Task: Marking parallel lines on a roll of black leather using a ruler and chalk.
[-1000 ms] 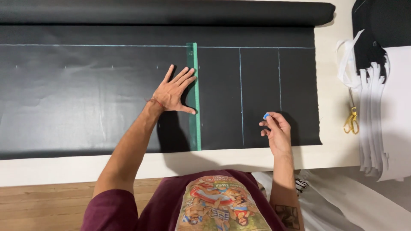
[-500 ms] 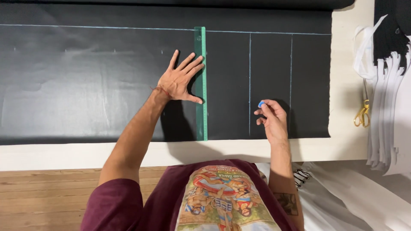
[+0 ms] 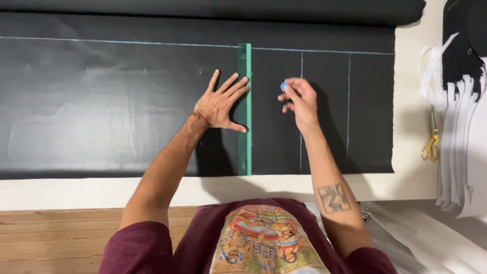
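Nearest the camera: a maroon printed T-shirt [image 3: 253,243], then a strip of wooden floor [image 3: 56,238] at lower left and the pale front edge of a white cutting table [image 3: 76,190].

Beyond that edge, spread flat: a wide sheet of black fabric [image 3: 101,111], marked with thin light chalk lines, one running crosswise near the far side and two running front to back on the right. Lying across the cloth from its near edge up to the crosswise line: a long, narrow, translucent green plastic ruler [image 3: 245,109], straight and parallel to the two drawn lines.

Left hand [image 3: 221,104] open, fingers splayed, palm pressed flat on the cloth with fingertips and thumb resting against the ruler's left edge, apparently to pin the ruler so it cannot slide. Right hand [image 3: 300,99] just to the right of the ruler, raised slightly over the cloth, fingers pinched shut on a small blue piece of tailor's chalk [image 3: 283,86], tip pointing toward the ruler's right edge, near its far half but not touching it.

Chalk itself: small, rounded, bright blue, mostly hidden by the fingers.

Farther back: the rest of the black cloth on a dark roll [image 3: 228,9] along the table's far side. At far right: stacked white cut pieces [image 3: 464,152] and yellow-handled scissors [image 3: 430,147].
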